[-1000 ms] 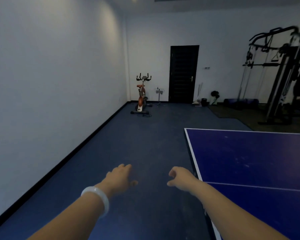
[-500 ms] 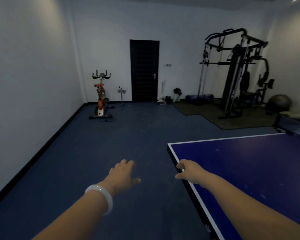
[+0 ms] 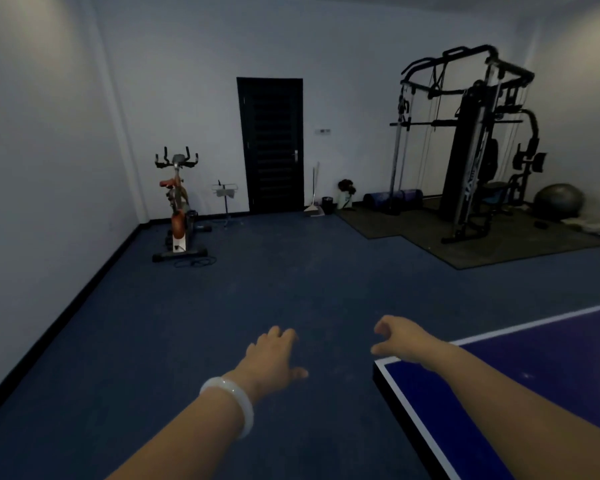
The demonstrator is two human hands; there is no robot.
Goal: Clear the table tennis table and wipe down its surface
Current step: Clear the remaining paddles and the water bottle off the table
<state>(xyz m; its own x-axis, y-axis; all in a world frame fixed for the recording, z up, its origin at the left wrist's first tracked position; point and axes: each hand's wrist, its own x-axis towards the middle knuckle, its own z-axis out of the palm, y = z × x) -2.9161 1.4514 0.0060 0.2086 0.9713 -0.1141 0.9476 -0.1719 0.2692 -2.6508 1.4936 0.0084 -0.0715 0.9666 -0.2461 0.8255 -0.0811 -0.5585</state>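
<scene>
1. Blue table tennis table w/ white edge lines at lower right of frame, only one corner in view; visible part bare, no bats, balls or cloth seen on it
2. Left hand at lower centre, over dark blue floor, fingers loose and spread, grasping nothing; white smooth bangle on its wrist
3. Right hand right of centre, just past table corner, fingers loosely curled, released, nothing in it; forearm crosses above blue top, contact w/ surface can't be told
4. Far end of room: orange-and-black exercise bike at mid left, black panelled door upper centre, black multi-gym frame upper right, grey exercise ball at right edge
5. Probably hunting for wiping cloth or heading round the table; no cloth in sight, so wipe not yet begun
6. Risks: hip or forearm clipping sharp table corner if turn cut too tight; dim light hiding cable loops on floor by bike, trip risk if walking that way; rest of table out of view, so leftover items easily missed
</scene>
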